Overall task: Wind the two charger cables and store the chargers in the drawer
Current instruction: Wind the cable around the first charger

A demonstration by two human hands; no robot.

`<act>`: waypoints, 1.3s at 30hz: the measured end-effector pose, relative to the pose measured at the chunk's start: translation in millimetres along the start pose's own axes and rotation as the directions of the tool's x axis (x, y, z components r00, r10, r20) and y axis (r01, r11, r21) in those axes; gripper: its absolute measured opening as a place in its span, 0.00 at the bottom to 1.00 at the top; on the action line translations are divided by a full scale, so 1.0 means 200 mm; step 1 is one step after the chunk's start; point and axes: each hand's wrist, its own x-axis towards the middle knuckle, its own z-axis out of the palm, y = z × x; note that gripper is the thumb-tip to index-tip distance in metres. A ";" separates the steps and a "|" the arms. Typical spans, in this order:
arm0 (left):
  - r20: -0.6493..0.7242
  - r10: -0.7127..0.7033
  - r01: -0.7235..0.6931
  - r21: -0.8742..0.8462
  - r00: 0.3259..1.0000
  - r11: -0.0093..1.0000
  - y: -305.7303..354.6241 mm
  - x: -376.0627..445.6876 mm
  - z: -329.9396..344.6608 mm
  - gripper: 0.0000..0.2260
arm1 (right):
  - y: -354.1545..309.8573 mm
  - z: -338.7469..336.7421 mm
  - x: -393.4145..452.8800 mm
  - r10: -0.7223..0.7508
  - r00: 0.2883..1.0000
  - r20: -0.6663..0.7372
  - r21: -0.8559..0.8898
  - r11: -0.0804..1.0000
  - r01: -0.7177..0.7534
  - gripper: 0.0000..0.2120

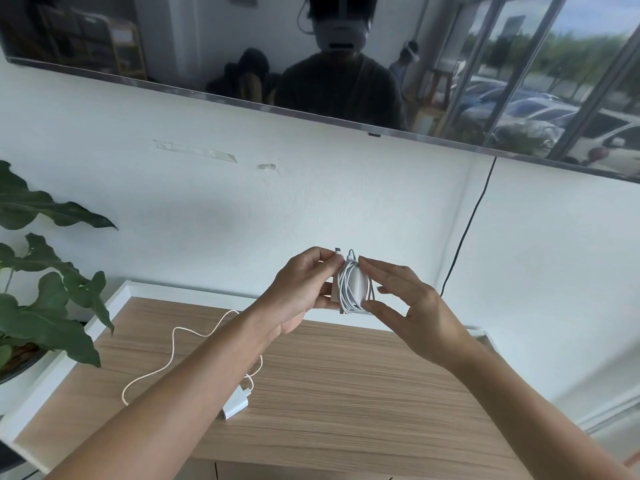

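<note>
Chargers: two, both white. First charger point(356, 284) is held up in the air above the desk point(346, 375), between both hands, in front of the white wall point(311, 202). Its white cable point(344, 289) is wound around the brick in several tight loops running top to bottom; the plug end sticks up at the top.

Left hand point(304, 289) grips the brick from the left side, fingers point(323, 258) closed on the top and thumb on the bottom edge, pinching the cable end at the top. Right hand point(412, 306) is on the right side, fingers point(381, 268) half spread; the forefinger tip touches the top of the coil, the thumb sits at the lower right of it, remaining fingers loose and not touching.

Second charger point(237, 405) lies flat on the wood-grain desk, partly hidden behind the left forearm. Its cable point(173, 344) is unwound, trailing in loose curves across the desk to the left and back.

Count: two chargers, two cables, one wound, one loose. Drawer front is just visible at the bottom edge; cannot tell whether it is open.

Also there: potted plant point(45, 299) at left, wall-mounted screen point(173, 46) above, black cord point(467, 230) hanging below it.
</note>
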 end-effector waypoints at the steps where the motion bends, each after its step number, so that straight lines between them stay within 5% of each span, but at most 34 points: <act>1: -0.017 0.002 -0.002 -0.001 1.000 1.000 0.00 0.01 0.00 0.07 | 0.00 0.01 -0.01 0.001 1.000 -0.028 -0.035 0.999 -0.002 0.28; 4: -0.038 0.007 -0.008 -0.019 0.999 1.000 0.00 0.02 0.01 0.06 | 0.00 0.03 -0.03 0.031 0.997 -0.074 0.001 1.000 -0.031 0.29; 7: -0.049 -0.025 0.021 -0.075 0.998 0.997 0.00 0.01 0.03 0.08 | -0.01 0.04 -0.04 0.155 0.983 -0.100 0.227 0.965 -0.129 0.25; 14: -0.117 -0.061 0.044 -0.139 0.991 0.989 -0.02 0.02 0.09 0.09 | -0.01 0.12 -0.04 0.133 0.965 -0.226 0.325 0.944 -0.054 0.19; 23: -0.181 0.074 -0.033 0.217 0.981 0.975 0.01 0.02 0.08 0.08 | -0.02 0.07 -0.05 0.123 0.971 -0.207 0.231 0.970 -0.073 0.19; 27: -0.114 0.056 -0.032 0.203 0.992 0.979 0.04 0.00 0.06 0.13 | 0.01 0.03 -0.06 0.121 0.975 -0.186 0.154 0.984 -0.093 0.19; 33: 0.063 0.089 -0.107 0.396 0.994 0.912 -0.01 -0.04 0.10 0.26 | 0.03 -0.04 -0.05 0.147 0.983 -0.109 0.163 0.978 -0.128 0.16; 39: 0.061 0.155 -0.166 0.458 0.986 0.874 -0.05 -0.04 0.12 0.14 | 0.04 -0.09 -0.06 0.202 0.977 -0.065 0.115 0.974 -0.193 0.19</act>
